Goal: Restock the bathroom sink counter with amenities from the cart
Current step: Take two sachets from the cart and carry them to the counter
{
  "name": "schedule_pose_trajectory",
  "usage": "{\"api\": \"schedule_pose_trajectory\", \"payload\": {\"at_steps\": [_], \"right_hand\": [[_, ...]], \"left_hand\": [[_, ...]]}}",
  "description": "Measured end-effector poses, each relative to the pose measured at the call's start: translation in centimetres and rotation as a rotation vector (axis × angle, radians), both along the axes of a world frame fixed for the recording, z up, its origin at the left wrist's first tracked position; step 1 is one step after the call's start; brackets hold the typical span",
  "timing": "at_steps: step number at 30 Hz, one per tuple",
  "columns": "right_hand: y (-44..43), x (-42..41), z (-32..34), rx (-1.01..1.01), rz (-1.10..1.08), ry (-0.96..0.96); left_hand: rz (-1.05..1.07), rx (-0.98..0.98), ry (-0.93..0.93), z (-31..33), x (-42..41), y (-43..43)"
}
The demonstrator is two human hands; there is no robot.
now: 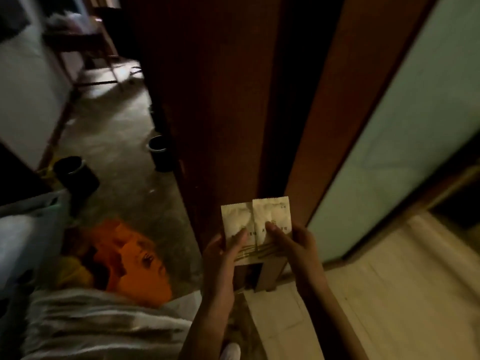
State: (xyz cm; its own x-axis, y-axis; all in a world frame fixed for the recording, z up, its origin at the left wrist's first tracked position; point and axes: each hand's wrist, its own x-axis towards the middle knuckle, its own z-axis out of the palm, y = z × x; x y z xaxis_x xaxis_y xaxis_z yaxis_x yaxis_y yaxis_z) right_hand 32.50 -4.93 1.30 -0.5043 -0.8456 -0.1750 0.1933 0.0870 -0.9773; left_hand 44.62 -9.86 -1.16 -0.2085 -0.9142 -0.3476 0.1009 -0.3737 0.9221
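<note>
Striped grey-and-white fabric (91, 326) bunched closest, at the bottom left. Beyond it, tall dark brown wooden door (213, 100), edge-on up the middle, with pale green frosted glass panel (405, 141) to its right. Grey mottled floor (124, 157) left of the door, pale tiled floor (389, 294) right of it. Crumpled orange plastic bag (135, 258) by the grey floor's near edge. Two round black bins: one (75, 172) towards the floor's left edge, another (158, 149) against the door. Both hands raised close together before the door's lower end, each pinching a packet. Left hand (220, 255), thumb on top, grips left cream sachet (237, 222). Right hand (296, 245) likewise grips right cream sachet (272, 214). Sachets side by side, inner edges touching, serrated tops upward.
</note>
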Motion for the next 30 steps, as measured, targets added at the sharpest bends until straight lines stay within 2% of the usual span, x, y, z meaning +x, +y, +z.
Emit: {"api": "schedule_pose_trajectory", "payload": {"at_steps": [5, 14, 18, 22, 30], "right_hand": [[1.8, -3.5, 0.2, -0.002, -0.274, 0.052], [5.2, -4.9, -1.2, -0.030, -0.623, -0.019], [8.2, -4.7, -2.4, 0.052, -0.840, 0.009], [12.4, -4.8, -3.4, 0.112, -1.044, 0.016], [14.7, -7.6, -4.3, 0.089, -1.176, 0.033]], "left_hand": [[-0.240, 0.094, 0.063, 0.0, -5.3, -0.9], [-0.570, 0.051, 0.064, -1.0, -10.8, -1.2], [-0.714, 0.064, 0.022, -2.2, -13.1, 0.7], [-0.887, 0.118, 0.068, -2.9, -15.4, 3.2], [-1.073, 0.081, 0.057, -3.0, -19.9, 5.5]]}}
